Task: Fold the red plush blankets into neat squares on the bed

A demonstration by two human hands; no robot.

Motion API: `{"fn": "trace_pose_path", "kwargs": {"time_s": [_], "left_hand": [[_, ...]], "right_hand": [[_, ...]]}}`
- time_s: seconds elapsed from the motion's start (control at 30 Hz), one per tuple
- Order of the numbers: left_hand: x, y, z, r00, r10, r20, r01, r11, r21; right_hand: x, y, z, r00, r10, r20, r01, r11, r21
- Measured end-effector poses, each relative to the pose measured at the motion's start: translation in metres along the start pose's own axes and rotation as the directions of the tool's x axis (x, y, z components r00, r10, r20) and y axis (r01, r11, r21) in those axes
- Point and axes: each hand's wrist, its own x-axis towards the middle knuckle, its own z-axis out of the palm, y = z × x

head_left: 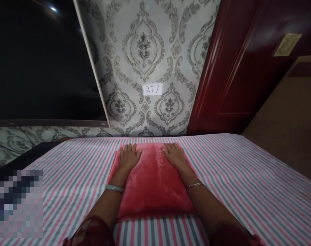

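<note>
A folded red plush cloth [151,181] lies on a bed covered with a pink, grey and white striped sheet [247,184]. My left hand [129,157] rests flat on the cloth's far left corner, fingers spread. On the far right corner my right hand [174,155] lies palm down in the same way. Each wrist carries a bangle. Neither hand grips anything.
Patterned grey wallpaper with a paper label reading 277 [152,89] rises behind the bed. A dark window [40,61] is at the left, a red door [247,65] at the right, brown floor [291,116] beyond. A blurred patch [17,203] covers the lower left.
</note>
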Motion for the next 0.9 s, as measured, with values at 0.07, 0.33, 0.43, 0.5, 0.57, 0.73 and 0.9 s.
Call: {"fn": "trace_pose_path", "kwargs": {"time_s": [0.07,0.33,0.43,0.5,0.57,0.73,0.9], "left_hand": [[0.004,-0.001,0.001,1.0,-0.006,0.008,0.006,1.0,0.0],[0.006,-0.002,0.001,0.999,-0.03,0.039,0.031,0.999,-0.037],[0.007,-0.003,0.002,0.998,-0.035,0.056,0.038,0.998,-0.046],[0.008,-0.004,0.002,0.998,-0.039,0.055,0.041,0.998,-0.053],[0.008,-0.004,0.003,0.998,-0.039,0.048,0.042,0.997,-0.06],[0.004,-0.002,0.0,0.999,-0.032,0.036,0.034,0.998,-0.058],[0.004,-0.001,-0.019,0.996,-0.03,0.08,0.036,0.997,-0.074]], "right_hand": [[0.003,0.001,0.001,1.0,0.001,0.006,-0.001,1.0,0.013],[0.004,0.004,0.004,1.0,0.006,0.01,-0.007,0.999,0.045],[0.004,0.004,0.004,1.0,-0.002,0.002,0.002,0.998,0.06],[0.004,0.004,0.003,1.0,-0.003,-0.002,0.003,0.998,0.059],[0.003,0.003,0.002,1.0,-0.002,-0.009,0.002,0.999,0.047],[-0.003,-0.003,-0.003,1.0,0.0,-0.023,0.001,1.0,0.022],[-0.007,-0.01,-0.021,0.999,0.012,0.038,-0.012,1.0,0.009]]}}
